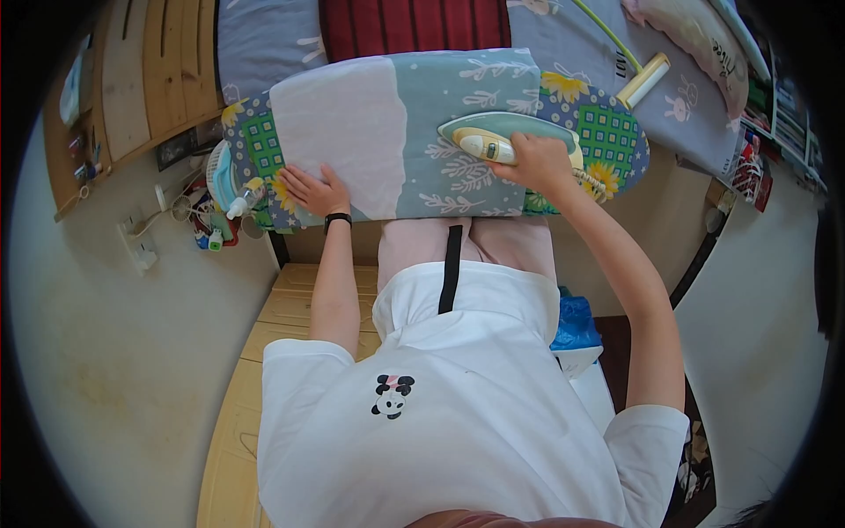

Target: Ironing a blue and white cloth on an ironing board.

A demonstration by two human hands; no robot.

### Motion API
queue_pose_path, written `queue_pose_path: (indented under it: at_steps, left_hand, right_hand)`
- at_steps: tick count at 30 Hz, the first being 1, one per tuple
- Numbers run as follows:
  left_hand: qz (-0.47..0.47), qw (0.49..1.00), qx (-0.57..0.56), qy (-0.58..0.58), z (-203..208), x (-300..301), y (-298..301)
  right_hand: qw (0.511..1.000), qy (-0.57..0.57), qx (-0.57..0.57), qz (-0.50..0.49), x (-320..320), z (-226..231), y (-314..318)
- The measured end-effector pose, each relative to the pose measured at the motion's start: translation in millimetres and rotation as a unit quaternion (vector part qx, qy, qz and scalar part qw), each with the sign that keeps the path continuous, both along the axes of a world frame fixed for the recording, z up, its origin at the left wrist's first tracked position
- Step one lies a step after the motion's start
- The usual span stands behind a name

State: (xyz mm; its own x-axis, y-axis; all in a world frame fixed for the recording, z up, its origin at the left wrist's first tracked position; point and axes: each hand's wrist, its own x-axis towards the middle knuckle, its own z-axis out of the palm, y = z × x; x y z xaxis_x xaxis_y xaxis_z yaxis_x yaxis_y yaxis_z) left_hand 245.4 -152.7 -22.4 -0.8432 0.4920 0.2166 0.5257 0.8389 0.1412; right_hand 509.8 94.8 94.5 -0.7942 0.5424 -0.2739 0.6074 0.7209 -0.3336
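Observation:
A folded cloth [440, 79], pale pink on its left and grey-green with white leaf sprigs on its right, lies across a patterned ironing board [638, 145]. My right hand [539, 160] is wrapped round the handle of a green and cream clothes iron [475, 123]. The iron's pointed end faces left, and its soleplate side rests over the leafy part of the cloth. My left hand [317, 189] lies flat with fingers stretched on the cloth's lower left edge, touching the pink area. A black band circles my left wrist.
Behind the board is a bed with grey-blue bedding [264, 40], a dark red striped piece [414, 26] and a pillow [695, 44]. A spray bottle [245, 201] and a small fan [216, 172] stand at the board's left end. The iron's coiled cord [591, 183] hangs at the right.

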Motion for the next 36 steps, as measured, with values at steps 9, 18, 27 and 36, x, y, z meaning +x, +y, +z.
queue_pose_path:
  at_steps: [9,18,27,36]
  left_hand:
    - [0.004,1.0,-0.005,0.006,-8,-4,-6]
    - [0.0,1.0,-0.018,0.01,3,2,3]
    - [-0.004,1.0,-0.003,0.005,-1,-1,-2]
    - [0.0,1.0,-0.002,-0.015,1,0,-1]
  right_hand:
    - [1.0,0.004,0.002,0.002,-1,0,0]
    - [1.0,0.013,0.012,0.001,1,-1,0]
    - [1.0,0.014,0.01,0.0,-1,2,0]
    - [1.0,0.024,0.018,0.002,0,-1,0]
